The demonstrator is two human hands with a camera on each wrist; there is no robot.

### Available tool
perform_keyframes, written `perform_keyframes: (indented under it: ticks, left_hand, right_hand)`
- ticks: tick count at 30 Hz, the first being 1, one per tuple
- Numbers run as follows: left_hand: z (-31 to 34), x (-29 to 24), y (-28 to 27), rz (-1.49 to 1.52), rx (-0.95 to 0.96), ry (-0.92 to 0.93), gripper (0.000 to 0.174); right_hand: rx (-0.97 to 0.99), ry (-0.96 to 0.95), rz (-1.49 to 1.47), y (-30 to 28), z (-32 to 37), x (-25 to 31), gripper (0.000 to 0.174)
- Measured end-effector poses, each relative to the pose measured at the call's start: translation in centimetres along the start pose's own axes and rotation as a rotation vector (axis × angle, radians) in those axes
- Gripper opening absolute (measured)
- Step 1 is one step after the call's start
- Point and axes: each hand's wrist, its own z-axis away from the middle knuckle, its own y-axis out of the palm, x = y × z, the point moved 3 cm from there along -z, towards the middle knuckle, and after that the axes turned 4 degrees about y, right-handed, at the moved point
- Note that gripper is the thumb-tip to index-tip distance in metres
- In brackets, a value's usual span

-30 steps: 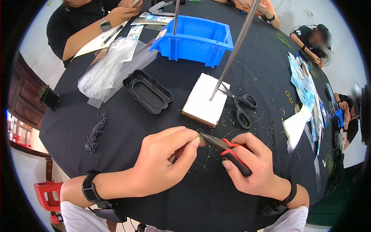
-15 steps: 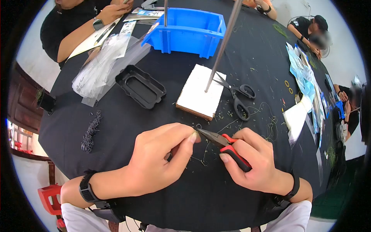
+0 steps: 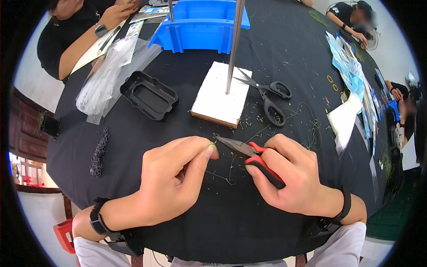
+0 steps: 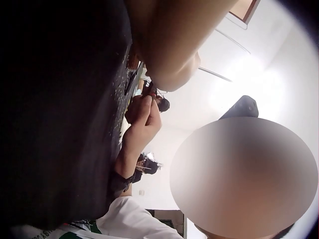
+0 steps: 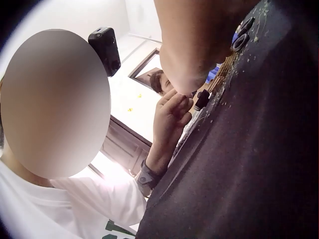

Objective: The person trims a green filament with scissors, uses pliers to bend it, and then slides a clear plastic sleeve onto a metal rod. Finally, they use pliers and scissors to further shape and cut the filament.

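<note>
In the head view my left hand (image 3: 173, 178) pinches a tiny thin curved piece (image 3: 216, 136) between thumb and forefinger. It looks like a small hook, and most of it is hidden by the fingertips. My right hand (image 3: 289, 173) grips needle-nose pliers (image 3: 262, 167) with red and black handles. Their pointed tips meet the piece just beside the left fingertips. A thin green line (image 3: 231, 171) lies on the cloth below. Left of the hands rests a heap of small dark hooks (image 3: 98, 153). Both wrist views show mostly the opposite hand, with the held piece hidden.
Beyond the hands a metal rod (image 3: 235, 44) stands in a white-topped block (image 3: 218, 100), with black scissors (image 3: 269, 98) beside it. A black tray (image 3: 149, 95), plastic sleeves (image 3: 104, 82) and a blue bin (image 3: 195, 33) lie further back. Other people sit around the table.
The whole head view has shifted, so table things and hands appear further left and higher. Both hands keep their holds, with the pliers' tips staying at the left fingertips.
</note>
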Motion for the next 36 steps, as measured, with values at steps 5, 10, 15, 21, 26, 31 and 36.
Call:
perform_keyframes:
  ticks: [5,10,15,21,26,31,36]
  left_hand:
    - [0.1,0.0,0.1,0.005,-0.014,0.002,0.012]
    - [-0.2,-0.2,-0.1,0.011,0.017,-0.087,0.005]
    - [-0.2,0.1,0.1,-0.037,-0.028,-0.08,0.004]
    - [-0.2,0.1,0.1,0.006,-0.052,-0.111,0.004]
    - [0.2,0.8,0.3,0.039,-0.064,-0.11,0.004]
    - [-0.1,0.5,0.0,-0.003,-0.079,-0.105,0.008]
    - [0.0,0.6,0.1,0.022,-0.09,-0.103,0.007]
  right_hand:
    - [0.002,0.0,-0.009,0.0,0.0,0.0,0.02]
    - [0.0,0.002,-0.029,-0.1,-0.2,-0.2,0.019]
    - [-0.014,0.009,-0.02,0.1,0.0,0.0,0.019]
    - [-0.02,0.0,-0.014,-0.1,0.0,0.1,0.019]
    - [-0.028,-0.018,0.005,-0.1,0.0,0.1,0.021]
    - [-0.06,-0.064,0.077,0.0,0.0,0.1,0.021]
    - [-0.057,-0.079,0.114,0.0,0.0,0.2,0.021]
